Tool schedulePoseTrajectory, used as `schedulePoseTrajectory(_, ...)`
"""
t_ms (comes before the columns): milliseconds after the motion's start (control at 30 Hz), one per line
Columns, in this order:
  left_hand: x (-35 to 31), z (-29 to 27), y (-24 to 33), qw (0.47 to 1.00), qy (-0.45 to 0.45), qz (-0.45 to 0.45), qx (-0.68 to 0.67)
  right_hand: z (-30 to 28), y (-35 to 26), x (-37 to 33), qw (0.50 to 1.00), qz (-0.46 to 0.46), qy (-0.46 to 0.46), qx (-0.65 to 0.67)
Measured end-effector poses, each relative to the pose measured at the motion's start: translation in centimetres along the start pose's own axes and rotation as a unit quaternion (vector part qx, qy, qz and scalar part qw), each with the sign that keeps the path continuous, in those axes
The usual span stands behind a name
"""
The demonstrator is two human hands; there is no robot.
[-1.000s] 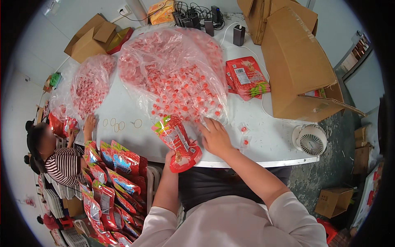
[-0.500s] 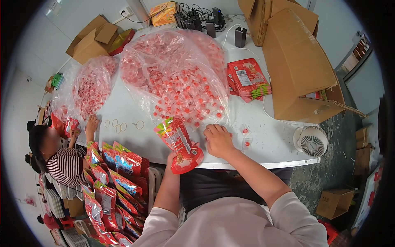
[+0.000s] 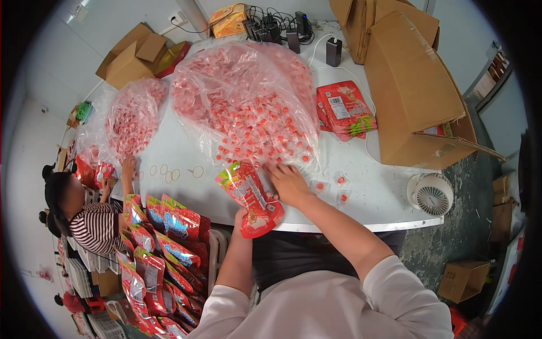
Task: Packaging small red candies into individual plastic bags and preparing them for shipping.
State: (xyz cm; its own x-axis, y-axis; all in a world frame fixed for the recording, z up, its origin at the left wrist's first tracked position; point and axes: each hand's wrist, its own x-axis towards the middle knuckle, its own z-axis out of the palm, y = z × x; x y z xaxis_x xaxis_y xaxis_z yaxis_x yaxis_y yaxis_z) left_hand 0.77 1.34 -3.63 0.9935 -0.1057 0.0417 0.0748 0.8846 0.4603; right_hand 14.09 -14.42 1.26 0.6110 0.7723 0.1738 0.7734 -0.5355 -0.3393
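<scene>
Left hand [image 3: 241, 217], partly hidden, grasps a tilted red pouch [image 3: 252, 198] at the table's [image 3: 192, 195] near edge. Right hand [image 3: 288, 185] extends its fingers beside the pouch, at the candy bag [image 3: 254, 107]; any grip underneath cannot be told. Loose wrapped candies [image 3: 341, 181] lie rightward. Since the previous frame, the right hand has neared the pouch.

Carries, on the white table [image 3: 195, 198], a large clear bag [image 3: 226, 62] of wrapped red candies [image 3: 259, 127], a smaller clear bag [image 3: 135, 121] to its left, and thin rings [image 3: 172, 175] nearer the front. Holds, farther right, stacked red pouches [image 3: 344, 107], a big cardboard box [image 3: 418, 101] and a white fan [image 3: 432, 195]. Bears loose candies [image 3: 341, 181] toward the front and black adapters [image 3: 333, 53] at the back.
</scene>
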Motion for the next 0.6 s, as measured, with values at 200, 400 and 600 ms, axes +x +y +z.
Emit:
schedulePoseTrajectory(200, 0.3, 0.7, 0.0, 1.000, -0.028, 0.000, -0.009, 1.6, 0.7, -0.9, 0.999, -0.014, -0.021, 0.040)
schedulePoseTrajectory(400, 0.2, 0.1, 0.1, 1.000, -0.018, 0.002, 0.009, 1.0, 1.0, -0.6, 0.999, 0.027, 0.041, 0.015)
schedulePoseTrajectory(600, 0.2, 0.5, 0.1, 1.000, -0.007, -0.006, -0.004, 0.9, 1.4, -0.6, 0.996, 0.055, 0.053, 0.039)
